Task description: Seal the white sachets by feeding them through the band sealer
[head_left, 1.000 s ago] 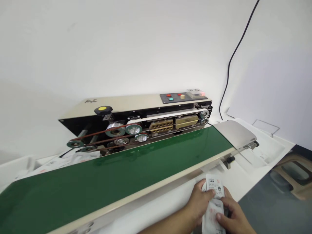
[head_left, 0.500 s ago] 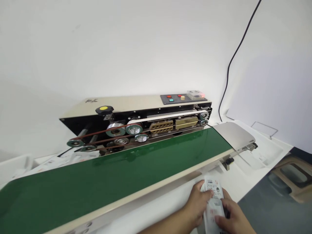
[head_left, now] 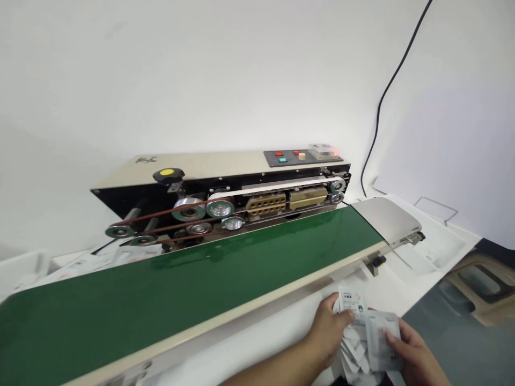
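Observation:
My left hand (head_left: 330, 331) is closed round a stack of small white printed packets (head_left: 352, 304), its thumb lying across the top one. To its right, my right hand (head_left: 414, 348) pinches a single white packet (head_left: 382, 340), with the thumb on its face. That packet partly overlaps the stack. Below the two hands, more white packets (head_left: 354, 351) fan out at the lower edge. Both hands are in front of the machine's green conveyor belt (head_left: 241, 273).
Behind the belt, a sealing machine (head_left: 217, 166) has pulleys, reddish belts and a button panel. White packets (head_left: 92, 262) lie at the left behind the belt. A white tray (head_left: 446, 249) is at the right, a brown chair (head_left: 483, 284) beyond it. A black cable (head_left: 378, 115) hangs down the wall.
My right hand has moved right with one packet, away from the stack. More packets of the stack now show. The view has shifted slightly.

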Tool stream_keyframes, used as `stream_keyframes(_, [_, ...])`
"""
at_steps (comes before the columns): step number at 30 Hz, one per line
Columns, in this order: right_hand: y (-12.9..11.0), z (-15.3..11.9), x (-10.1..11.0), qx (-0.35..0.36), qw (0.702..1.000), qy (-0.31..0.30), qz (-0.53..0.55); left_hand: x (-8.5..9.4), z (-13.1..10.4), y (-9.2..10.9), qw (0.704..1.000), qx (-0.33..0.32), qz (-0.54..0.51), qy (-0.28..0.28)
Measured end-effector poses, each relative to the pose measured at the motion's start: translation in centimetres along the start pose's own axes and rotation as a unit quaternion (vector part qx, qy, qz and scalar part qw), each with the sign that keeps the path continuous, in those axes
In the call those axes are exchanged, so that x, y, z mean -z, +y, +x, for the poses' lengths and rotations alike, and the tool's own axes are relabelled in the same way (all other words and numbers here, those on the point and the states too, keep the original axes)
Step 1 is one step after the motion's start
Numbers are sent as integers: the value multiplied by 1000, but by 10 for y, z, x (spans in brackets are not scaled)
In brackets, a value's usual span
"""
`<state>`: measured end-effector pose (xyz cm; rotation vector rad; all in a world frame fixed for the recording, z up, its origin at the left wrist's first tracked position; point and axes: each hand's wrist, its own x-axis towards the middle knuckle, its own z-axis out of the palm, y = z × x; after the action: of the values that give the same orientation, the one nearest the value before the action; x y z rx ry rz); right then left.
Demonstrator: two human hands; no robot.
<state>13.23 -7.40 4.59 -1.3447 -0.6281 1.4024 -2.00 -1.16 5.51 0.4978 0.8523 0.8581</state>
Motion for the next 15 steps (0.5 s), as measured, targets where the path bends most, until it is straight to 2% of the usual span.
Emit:
stream_keyframes(5, [-49, 4, 15, 92, 983, 111, -115, 1, 0, 0, 1000, 14, 8, 2])
stream_keyframes(8, [-86, 14, 19, 178, 962, 121, -166, 3, 1, -1, 1000, 4, 13, -10])
stream_keyframes(12, [-139, 40, -5, 255, 945, 115, -167, 4, 2, -4, 999, -11, 13, -27])
stream_keyframes(15, [-174, 68, -34, 253, 958, 46, -129, 3, 3, -5, 1000, -7, 14, -22])
